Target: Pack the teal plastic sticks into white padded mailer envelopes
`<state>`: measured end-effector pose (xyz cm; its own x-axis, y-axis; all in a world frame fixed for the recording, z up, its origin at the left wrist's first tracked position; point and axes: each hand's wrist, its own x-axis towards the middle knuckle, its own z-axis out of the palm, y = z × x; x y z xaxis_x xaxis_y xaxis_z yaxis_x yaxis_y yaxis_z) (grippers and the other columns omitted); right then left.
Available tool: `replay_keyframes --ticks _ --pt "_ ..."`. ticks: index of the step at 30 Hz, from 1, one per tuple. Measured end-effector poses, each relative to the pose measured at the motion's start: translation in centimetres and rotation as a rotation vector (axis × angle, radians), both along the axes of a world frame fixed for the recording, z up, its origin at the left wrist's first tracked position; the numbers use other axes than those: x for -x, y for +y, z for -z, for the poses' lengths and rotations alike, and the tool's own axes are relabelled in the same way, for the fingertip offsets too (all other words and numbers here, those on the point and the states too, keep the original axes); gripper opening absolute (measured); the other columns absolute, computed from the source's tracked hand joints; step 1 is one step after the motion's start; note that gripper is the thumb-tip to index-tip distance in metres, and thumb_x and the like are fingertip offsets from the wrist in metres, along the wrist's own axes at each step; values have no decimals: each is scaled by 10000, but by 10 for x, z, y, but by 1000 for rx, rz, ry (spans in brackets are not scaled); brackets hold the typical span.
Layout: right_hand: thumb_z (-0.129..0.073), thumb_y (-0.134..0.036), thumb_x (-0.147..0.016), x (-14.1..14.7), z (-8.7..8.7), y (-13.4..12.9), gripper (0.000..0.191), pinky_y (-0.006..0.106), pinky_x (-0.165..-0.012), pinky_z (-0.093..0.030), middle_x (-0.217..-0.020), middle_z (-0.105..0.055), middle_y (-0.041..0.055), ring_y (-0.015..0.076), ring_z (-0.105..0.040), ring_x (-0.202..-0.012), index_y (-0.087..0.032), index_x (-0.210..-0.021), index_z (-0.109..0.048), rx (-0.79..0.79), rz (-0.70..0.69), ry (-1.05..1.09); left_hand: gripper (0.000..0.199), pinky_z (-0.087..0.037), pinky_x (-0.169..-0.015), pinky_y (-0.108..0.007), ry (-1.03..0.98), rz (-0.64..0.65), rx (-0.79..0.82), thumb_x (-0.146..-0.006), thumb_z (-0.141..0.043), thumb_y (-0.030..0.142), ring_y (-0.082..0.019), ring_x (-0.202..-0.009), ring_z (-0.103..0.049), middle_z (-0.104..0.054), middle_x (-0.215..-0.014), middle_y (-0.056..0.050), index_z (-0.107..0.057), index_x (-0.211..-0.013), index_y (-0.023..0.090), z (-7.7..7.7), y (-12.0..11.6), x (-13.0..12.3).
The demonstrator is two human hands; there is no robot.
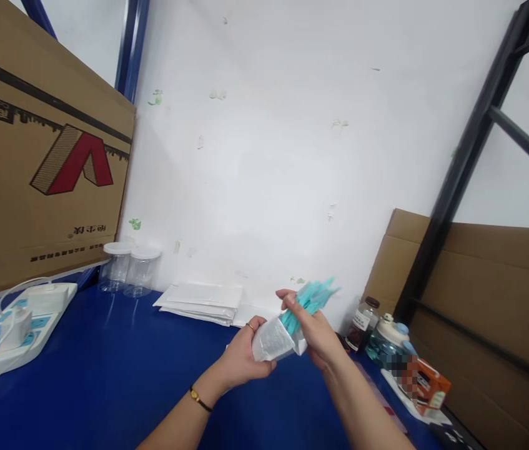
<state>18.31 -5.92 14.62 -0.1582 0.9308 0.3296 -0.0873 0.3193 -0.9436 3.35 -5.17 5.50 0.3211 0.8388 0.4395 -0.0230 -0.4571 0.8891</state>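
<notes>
My left hand (248, 356) is wrapped around a white padded pouch (272, 340), thumb along its near side. A bundle of thin teal sticks (313, 298) slants up and to the right from the pouch's mouth; their exact kind is too blurred to tell. My right hand (313, 331) closes around the sticks near the pouch's mouth, its palm against the pouch's right edge. The lower ends of the sticks are hidden by the pouch and my right hand. Both hands are held above the blue tabletop (152, 375).
White flat envelopes (201, 302) lie stacked by the wall. Two clear lidded jars (140, 272) and a power strip (20, 331) stand left, below a large carton (49, 156). To the right are a brown bottle (361, 323), a teal-tinted bottle (386, 340) and an orange box (430, 384).
</notes>
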Motion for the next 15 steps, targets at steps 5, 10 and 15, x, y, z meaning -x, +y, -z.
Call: replay_keyframes --ticks 5,10,15 --pt "-726 -390 -664 7 -11 7 334 237 -636 -415 -805 -632 10 157 -559 -718 -184 -906 -624 32 -145 -68 470 -389 -621 -205 -63 -33 -35 -611 -656 183 -98 -701 -468 -507 -851 13 -409 -1010 187 -4 0 2" --pt "-699 -382 -688 12 -31 7 321 253 -715 -443 -1004 -632 46 201 -567 -911 -196 -937 -619 -46 -168 -37 498 -410 -666 -224 -42 -159 -77 -602 -654 197 -124 -764 -488 -522 -904 -2 -404 -1034 191 -5 2 8" --pt "-644 -425 -729 17 -20 5 454 343 -876 -435 -1181 -565 66 233 -523 -1075 -246 -1132 -535 -119 -39 74 597 -436 -724 -293 26 -471 -62 -589 -676 294 -179 -819 -534 -545 -947 -35 -358 -1083 188 -5 8 8"
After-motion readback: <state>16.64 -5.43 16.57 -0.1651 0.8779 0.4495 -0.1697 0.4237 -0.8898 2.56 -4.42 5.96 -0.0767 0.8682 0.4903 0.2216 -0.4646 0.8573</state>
